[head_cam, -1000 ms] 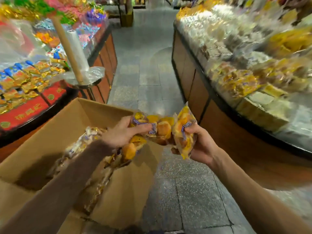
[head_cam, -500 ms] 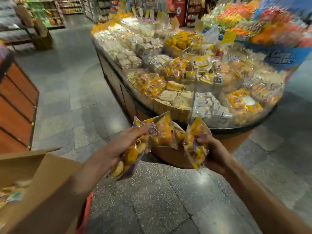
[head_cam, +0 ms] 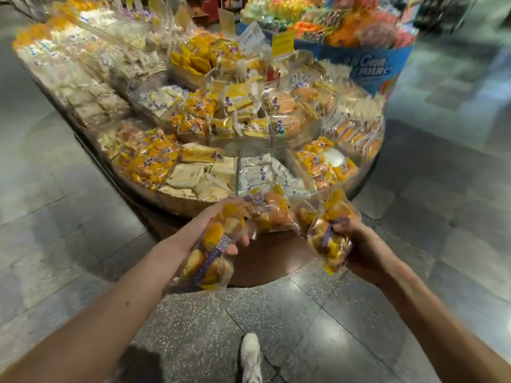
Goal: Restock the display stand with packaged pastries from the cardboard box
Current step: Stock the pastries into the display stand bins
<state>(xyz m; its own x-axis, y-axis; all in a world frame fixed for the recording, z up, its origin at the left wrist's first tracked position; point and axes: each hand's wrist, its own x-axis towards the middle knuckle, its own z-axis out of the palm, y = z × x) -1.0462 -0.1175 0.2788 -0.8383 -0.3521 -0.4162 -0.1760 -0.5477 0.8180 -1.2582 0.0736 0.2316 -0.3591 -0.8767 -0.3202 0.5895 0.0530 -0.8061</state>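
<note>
Standing at the near edge of the display stand [head_cam: 177, 201], the person held packaged pastries in both hands, low in the middle of the frame. The left hand [head_cam: 218, 230] had its grip closed round a bunch of clear bags. Its fingers curled under a hanging pack [head_cam: 207, 262] of orange-yellow buns, while an upper pack [head_cam: 272, 212] fanned out above it toward the stand's rim. Carrying several in one hand looked like a way to save trips. The right hand [head_cam: 362, 240] gripped a single pack [head_cam: 329, 239], pinched at its middle so the bag bulged above and below the fingers. It sat just right of the left-hand bunch.

None of the held bags lay in the stand yet. The cardboard box was out of view (so the stock remaining could not be judged). Matching orange-yellow bags filled a left compartment [head_cam: 146, 158] at centre left and a right compartment [head_cam: 323, 164] at centre right, with pale wrapped goods between them. Which one these bags were meant for could not be told, though the right one showed a bare white patch and seemed the likelier gap.

A white shoe [head_cam: 250, 357] stood on the grey floor [head_cam: 83, 217] at bottom centre, toe toward the stand, so the body seemed squared up for a forward reach.
</note>
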